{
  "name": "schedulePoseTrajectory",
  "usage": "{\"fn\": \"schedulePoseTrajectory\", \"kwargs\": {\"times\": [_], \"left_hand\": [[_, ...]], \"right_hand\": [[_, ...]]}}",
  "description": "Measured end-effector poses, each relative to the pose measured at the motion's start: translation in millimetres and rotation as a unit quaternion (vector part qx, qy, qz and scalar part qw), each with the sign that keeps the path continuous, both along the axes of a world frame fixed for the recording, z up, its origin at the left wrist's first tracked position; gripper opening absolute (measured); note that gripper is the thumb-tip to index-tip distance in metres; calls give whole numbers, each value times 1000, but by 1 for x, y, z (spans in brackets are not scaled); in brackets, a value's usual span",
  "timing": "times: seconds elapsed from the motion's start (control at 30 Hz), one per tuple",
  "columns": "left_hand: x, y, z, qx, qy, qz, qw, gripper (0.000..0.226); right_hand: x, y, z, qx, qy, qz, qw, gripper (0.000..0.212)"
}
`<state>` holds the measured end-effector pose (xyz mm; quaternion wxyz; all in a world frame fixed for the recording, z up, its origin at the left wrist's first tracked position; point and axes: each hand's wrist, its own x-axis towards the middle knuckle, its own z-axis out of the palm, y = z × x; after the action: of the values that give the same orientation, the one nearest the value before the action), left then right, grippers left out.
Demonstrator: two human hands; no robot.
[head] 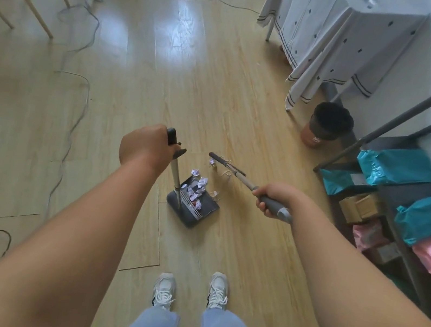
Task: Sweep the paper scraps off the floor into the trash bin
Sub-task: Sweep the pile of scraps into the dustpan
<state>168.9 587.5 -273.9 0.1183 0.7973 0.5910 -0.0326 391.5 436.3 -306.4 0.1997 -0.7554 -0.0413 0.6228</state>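
Sweeping step. Left hand (145, 148) clasped handle of grey plastic dustpan (201, 214); right hand (274, 199) clasped grey-handled broom (236, 171). Next, likely: sweep in crumpled white paper scraps (195, 172) beside dustpan.

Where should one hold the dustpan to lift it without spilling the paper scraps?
By the black grip at the top of its upright handle, from above, where the left hand grips it. The pan lies flat with loose scraps, so a straight lift likely keeps them in.
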Motion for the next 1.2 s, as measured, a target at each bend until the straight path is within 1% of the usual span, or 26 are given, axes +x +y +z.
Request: {"fn": "schedulePoseTrajectory", "kwargs": {"times": [0.13,0.27,0.43,0.57,0.7,0.83,0.93,1.07,1.2], "left_hand": [[4,0,-2,6,-2,-16,1000,31],[-2,-1,-5,8,-3,-20,1000,31],[-10,-8,-10,12,-17,-28,999,28],[-17,-11,-10,8,-23,-27,999,29],[-25,-9,-5,-3,-23,-40,999,27],[-25,-6,0,-19,-24,-51,998,23],[-22,2,5,-23,-25,-36,999,22],[-15,18,6,-26,-21,-22,999,24],[-5,35,3,-10,-2,-19,1000,27]], "right_hand": [[-13,8,-21,-35,-2,21,999,9],[-30,-1,-31,-72,28,59,995,14],[-42,-18,-10,-91,23,111,989,15],[-44,-20,21,-90,19,122,988,17],[-50,-28,43,-85,7,113,990,7],[-51,-32,47,-68,-7,86,994,6],[-38,-24,46,-41,-16,49,998,8],[-15,-4,35,-15,-15,6,1000,10],[12,22,6,3,-4,-38,999,10]]}}
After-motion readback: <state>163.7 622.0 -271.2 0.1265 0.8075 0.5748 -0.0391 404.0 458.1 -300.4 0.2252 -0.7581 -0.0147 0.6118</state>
